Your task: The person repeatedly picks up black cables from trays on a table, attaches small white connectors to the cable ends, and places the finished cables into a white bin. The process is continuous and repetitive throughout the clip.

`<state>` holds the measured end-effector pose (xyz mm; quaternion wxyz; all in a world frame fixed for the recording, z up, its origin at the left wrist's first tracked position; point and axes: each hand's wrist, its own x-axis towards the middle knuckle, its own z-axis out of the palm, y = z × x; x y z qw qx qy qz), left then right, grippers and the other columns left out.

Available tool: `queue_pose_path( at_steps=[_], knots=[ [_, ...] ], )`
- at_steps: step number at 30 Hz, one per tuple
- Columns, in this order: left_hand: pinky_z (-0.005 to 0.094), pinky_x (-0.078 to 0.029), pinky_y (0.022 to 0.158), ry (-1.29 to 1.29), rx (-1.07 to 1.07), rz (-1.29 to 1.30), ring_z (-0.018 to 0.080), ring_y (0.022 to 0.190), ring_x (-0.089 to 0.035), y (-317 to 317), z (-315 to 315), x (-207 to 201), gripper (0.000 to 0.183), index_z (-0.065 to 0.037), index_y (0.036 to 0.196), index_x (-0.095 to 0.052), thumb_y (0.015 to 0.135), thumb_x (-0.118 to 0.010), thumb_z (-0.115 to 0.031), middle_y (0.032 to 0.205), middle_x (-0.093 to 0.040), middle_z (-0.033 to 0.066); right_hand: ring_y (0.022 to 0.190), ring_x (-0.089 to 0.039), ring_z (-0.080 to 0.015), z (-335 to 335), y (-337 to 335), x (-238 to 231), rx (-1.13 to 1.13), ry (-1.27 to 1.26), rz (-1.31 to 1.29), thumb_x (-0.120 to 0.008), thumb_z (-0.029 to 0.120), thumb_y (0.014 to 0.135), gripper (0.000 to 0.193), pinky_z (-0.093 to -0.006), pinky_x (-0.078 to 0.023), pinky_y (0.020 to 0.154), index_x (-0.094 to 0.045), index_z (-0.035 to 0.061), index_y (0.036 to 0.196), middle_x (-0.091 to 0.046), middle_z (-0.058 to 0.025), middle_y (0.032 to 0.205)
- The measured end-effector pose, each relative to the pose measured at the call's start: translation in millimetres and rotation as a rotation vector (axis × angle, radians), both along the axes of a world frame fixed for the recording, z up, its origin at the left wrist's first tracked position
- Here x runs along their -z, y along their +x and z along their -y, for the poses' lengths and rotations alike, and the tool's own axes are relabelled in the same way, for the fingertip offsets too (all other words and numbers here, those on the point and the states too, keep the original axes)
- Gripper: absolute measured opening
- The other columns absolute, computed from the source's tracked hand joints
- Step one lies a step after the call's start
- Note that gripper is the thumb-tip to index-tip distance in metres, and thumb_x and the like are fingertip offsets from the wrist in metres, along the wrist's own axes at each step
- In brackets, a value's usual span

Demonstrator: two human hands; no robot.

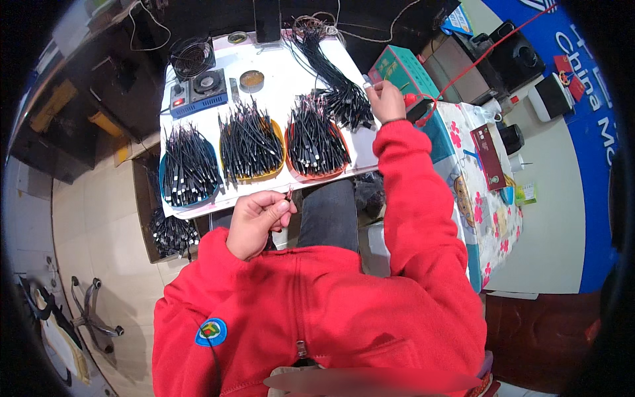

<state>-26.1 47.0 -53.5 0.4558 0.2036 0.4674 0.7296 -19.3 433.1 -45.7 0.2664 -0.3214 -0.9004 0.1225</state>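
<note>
Thumb and fingers of my left hand are pinched on a thin black cable, its stripped end showing bare wires, in front of the table's near edge. My right hand reaches to the table's right side, fingers closed round something small and whitish that I cannot make out. Close by it lies a long bundle of black cables. Short black cables with pale plug ends fill three baskets along the near edge: a blue basket, a yellow basket and an orange basket.
A blue fan unit with a red switch, a round tin and a black coiled item stand farther back. Right of the table are a green box, a red cord and a flowered tablecloth. More cables fill a floor box.
</note>
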Motion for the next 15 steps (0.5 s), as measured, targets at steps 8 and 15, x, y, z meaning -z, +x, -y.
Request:
queue_pose_path(
  at_steps=[8, 15],
  knots=[
    [0.0182, -0.04, 0.056, 0.05, -0.064, 0.1, 0.0091, 0.07, -0.058, -6.4, -3.1, -1.6, 0.015, 0.003, 0.096, -0.06, 0.096, -0.05, -0.008, 0.082, -0.063, 0.0059, 0.058, -0.059, -0.0254, 12.3, -10.8, -21.3, -0.185, -0.164, -0.163, -0.061, 0.024, 0.08, 0.026, -0.038, -0.045, 0.058, -0.061, -0.0024, 0.075, -0.06, -0.016, 0.064],
    [0.0363, -0.053, 0.088, 0.28, 0.093, 0.342, 0.0286, 0.108, -0.06, -13.3, -46.6, -34.9, 0.019, 0.003, 0.106, -0.048, 0.1, -0.042, -0.014, 0.123, -0.054, 0.0174, 0.061, -0.054, -0.0285, 210.3, 97.4, -61.3, -0.519, -0.178, -0.275, -0.06, 0.007, 0.076, 0.011, -0.0354, -0.044, 0.055, -0.051, 0.0018, 0.071, -0.053, -0.0131, 0.069]
  ],
)
